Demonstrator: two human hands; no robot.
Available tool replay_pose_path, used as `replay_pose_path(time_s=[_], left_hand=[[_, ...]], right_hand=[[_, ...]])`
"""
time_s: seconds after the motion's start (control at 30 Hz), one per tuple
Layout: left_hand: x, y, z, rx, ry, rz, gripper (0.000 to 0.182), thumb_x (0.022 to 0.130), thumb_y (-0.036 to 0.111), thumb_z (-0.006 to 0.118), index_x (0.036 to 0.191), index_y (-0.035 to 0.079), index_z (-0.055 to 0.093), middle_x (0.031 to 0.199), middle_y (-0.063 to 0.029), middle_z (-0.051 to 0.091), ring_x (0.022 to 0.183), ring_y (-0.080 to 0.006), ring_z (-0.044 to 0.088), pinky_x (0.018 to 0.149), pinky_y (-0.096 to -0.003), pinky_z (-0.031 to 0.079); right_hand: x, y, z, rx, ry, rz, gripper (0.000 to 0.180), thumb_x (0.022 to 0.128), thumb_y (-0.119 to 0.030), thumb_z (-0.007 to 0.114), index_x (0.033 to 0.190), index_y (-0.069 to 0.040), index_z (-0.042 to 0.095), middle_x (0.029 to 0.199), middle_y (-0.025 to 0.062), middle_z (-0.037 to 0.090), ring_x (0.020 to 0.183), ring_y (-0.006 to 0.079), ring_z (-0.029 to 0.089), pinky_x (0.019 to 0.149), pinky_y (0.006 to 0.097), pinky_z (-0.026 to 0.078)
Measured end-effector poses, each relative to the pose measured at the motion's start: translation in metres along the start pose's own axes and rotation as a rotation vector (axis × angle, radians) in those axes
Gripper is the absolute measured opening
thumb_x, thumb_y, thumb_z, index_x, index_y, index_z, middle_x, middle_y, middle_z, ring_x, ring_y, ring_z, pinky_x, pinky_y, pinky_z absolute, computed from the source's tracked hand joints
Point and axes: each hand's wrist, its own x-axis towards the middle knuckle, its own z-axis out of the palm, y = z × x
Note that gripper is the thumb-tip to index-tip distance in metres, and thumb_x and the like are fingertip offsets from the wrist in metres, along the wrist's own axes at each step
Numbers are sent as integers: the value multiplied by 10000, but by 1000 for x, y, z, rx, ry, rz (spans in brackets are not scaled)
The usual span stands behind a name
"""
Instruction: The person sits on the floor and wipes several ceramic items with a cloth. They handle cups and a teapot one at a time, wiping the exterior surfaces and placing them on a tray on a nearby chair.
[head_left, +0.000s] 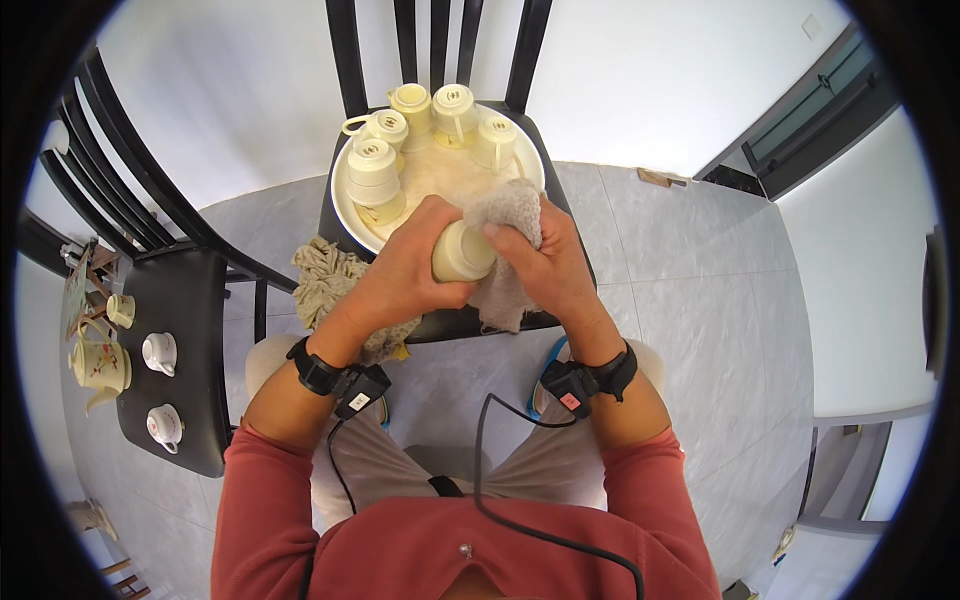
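Observation:
My left hand (409, 262) grips a cream ceramic cup (459, 255) from its left side, the cup tilted so one round end shows. A light grey towelling cloth (514, 214) is pinched in my right hand (547, 259), its thumb against the cup and one end hanging down. Just beyond both hands is a round white tray (535, 154) on a black chair seat (450, 330). Around its far and left parts, several cream cups (371, 161) stand upside down, some stacked. A crumpled beige patterned cloth (326, 277) lies at the seat's left front, partly behind my left forearm.
Another black chair (172, 375) on the left holds a painted teapot (101, 364), a small yellow cup (121, 309) and two white cups (160, 352). Wired black devices (364, 390) are strapped at my wrists. A cable (480, 450) crosses my lap.

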Motion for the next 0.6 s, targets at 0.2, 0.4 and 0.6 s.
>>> replay_pose_path(time_s=[0.2,0.4,0.6], left_hand=[[-2,-2,5,16,8,-48,566,652,96,779,1162,20,544,1058,-124,545,1016,-295,576,910,-365,469],[-2,2,5,149,25,-6,571,630,76,784,1147,27,546,1069,-131,550,1028,-309,576,917,-368,467],[0,9,-9,77,162,143,657,588,73,824,1190,66,561,1132,-109,541,1086,-300,554,967,-368,445]], right_hand=[[-5,-5,6,-636,-134,-510,183,811,-70,700,976,8,715,981,213,644,1012,414,620,1019,463,444],[3,9,-2,-243,1,-117,237,846,-164,703,979,33,707,940,247,661,838,416,649,798,402,533],[10,25,-15,75,155,295,279,940,-234,650,997,33,708,880,95,726,764,216,697,707,323,538]])
